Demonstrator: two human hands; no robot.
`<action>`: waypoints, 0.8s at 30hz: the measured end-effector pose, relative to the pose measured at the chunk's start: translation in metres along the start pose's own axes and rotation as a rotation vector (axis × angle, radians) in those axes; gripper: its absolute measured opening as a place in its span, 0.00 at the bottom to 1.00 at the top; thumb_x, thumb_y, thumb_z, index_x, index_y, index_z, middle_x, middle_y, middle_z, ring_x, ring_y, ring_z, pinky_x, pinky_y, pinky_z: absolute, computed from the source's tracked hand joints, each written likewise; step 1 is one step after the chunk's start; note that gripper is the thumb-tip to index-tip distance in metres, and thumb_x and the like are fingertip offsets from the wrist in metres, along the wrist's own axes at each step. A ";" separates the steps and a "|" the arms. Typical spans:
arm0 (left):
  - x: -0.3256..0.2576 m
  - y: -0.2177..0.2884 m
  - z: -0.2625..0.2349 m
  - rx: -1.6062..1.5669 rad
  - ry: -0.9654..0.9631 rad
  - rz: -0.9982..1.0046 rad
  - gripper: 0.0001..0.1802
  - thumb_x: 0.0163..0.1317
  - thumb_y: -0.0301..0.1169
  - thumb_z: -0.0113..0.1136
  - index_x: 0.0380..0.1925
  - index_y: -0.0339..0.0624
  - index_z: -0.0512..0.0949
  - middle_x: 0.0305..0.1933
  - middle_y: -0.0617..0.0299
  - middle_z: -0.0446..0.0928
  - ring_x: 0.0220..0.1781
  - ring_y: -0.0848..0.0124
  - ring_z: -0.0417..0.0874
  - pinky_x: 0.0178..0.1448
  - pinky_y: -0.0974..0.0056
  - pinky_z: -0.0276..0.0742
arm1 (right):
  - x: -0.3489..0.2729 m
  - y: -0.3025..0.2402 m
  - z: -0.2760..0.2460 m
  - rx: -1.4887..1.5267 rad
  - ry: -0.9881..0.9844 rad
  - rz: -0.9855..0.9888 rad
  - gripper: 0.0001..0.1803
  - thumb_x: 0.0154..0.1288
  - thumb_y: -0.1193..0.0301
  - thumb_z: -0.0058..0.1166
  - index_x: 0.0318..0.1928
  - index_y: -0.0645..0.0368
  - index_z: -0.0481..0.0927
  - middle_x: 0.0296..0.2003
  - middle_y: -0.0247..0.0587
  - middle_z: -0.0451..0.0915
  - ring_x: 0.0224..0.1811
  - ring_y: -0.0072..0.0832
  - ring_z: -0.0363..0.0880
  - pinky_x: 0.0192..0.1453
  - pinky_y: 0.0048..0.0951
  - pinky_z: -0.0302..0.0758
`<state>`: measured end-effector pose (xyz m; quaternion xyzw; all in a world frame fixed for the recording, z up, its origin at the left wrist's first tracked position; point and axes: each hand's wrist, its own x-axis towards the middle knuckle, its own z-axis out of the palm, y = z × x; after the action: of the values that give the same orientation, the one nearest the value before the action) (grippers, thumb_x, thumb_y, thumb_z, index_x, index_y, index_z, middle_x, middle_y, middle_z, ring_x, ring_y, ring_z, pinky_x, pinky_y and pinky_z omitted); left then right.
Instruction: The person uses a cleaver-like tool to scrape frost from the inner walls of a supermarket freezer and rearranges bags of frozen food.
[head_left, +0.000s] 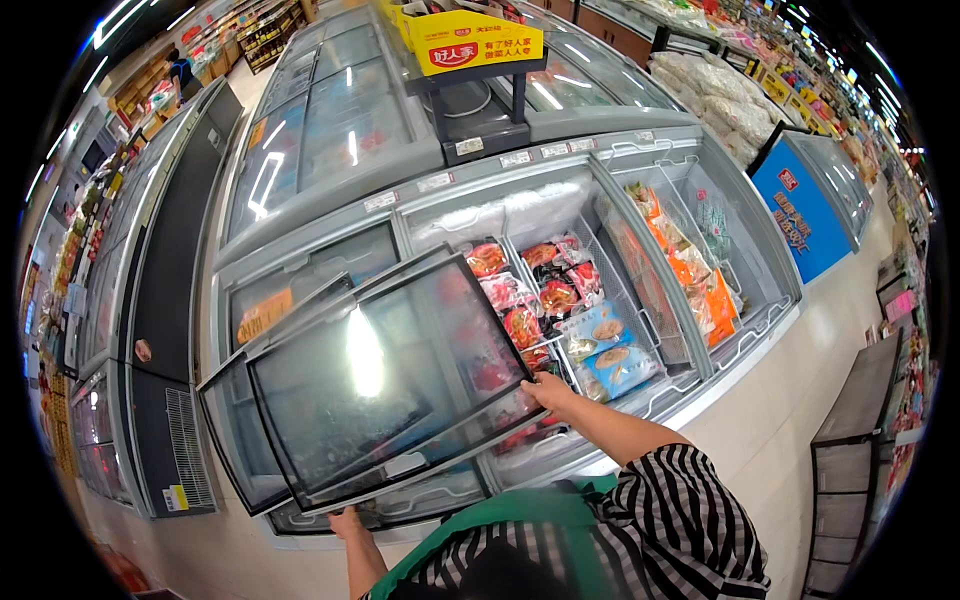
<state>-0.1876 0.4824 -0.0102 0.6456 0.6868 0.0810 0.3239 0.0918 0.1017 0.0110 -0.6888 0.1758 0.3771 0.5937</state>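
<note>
A framed glass freezer lid [400, 370] with a black rim lies tilted across the open chest freezer [365, 215], its pane fogged and glaring with a ceiling light. My right hand [547, 391] is closed round its near right corner. At the near left corner my left hand [346, 523] grips the edge, its fingers partly hidden under the frame. Beneath it a second glass lid [228, 395] shows at an angle. Just right of the lid, wire baskets hold red frozen food bags [555, 290] and blue-white packages [605, 350].
Orange bags [705, 290] lie in the freezer's right section. A dark stand with a yellow display box [480, 50] rises behind. Another freezer cabinet [165, 290] runs along the left. On the right stand a blue-sided freezer [800, 205] and grey shelving [850, 430].
</note>
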 end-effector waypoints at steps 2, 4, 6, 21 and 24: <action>-0.009 0.010 0.007 -0.145 0.024 -0.046 0.30 0.46 0.28 0.62 0.54 0.40 0.71 0.46 0.50 0.77 0.42 0.57 0.79 0.42 0.55 0.76 | 0.009 0.012 -0.008 0.026 0.010 -0.033 0.13 0.63 0.64 0.52 0.41 0.60 0.73 0.27 0.36 0.75 0.26 0.25 0.73 0.29 0.30 0.71; 0.002 0.002 0.011 -0.361 -0.003 -0.092 0.27 0.46 0.24 0.59 0.51 0.36 0.71 0.44 0.51 0.77 0.38 0.59 0.79 0.39 0.55 0.76 | 0.013 0.015 -0.007 0.041 -0.008 -0.047 0.12 0.63 0.64 0.52 0.41 0.60 0.73 0.26 0.35 0.74 0.26 0.24 0.72 0.29 0.30 0.71; 0.026 -0.015 0.016 -0.462 -0.022 -0.088 0.24 0.46 0.20 0.56 0.48 0.33 0.71 0.42 0.52 0.77 0.35 0.61 0.79 0.36 0.56 0.75 | 0.014 0.014 -0.003 0.075 -0.011 -0.030 0.12 0.63 0.65 0.53 0.41 0.60 0.73 0.26 0.35 0.74 0.26 0.24 0.72 0.29 0.29 0.71; 0.139 -0.110 0.011 -0.957 -0.367 -0.308 0.18 0.41 0.24 0.55 0.38 0.40 0.71 0.37 0.54 0.73 0.35 0.54 0.76 0.37 0.49 0.74 | 0.026 0.020 -0.013 0.122 -0.121 0.008 0.11 0.62 0.64 0.53 0.35 0.59 0.73 0.22 0.36 0.73 0.22 0.26 0.72 0.26 0.31 0.74; 0.106 -0.102 -0.024 -0.880 -0.388 -0.370 0.16 0.39 0.25 0.52 0.34 0.41 0.67 0.29 0.56 0.70 0.31 0.56 0.74 0.34 0.52 0.74 | 0.008 0.008 -0.011 0.086 -0.033 0.028 0.16 0.61 0.62 0.55 0.37 0.64 0.72 0.25 0.43 0.76 0.23 0.30 0.75 0.26 0.33 0.75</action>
<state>-0.2812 0.5736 -0.0812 0.3190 0.6179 0.1822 0.6952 0.0950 0.0908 -0.0007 -0.6539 0.1916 0.3886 0.6202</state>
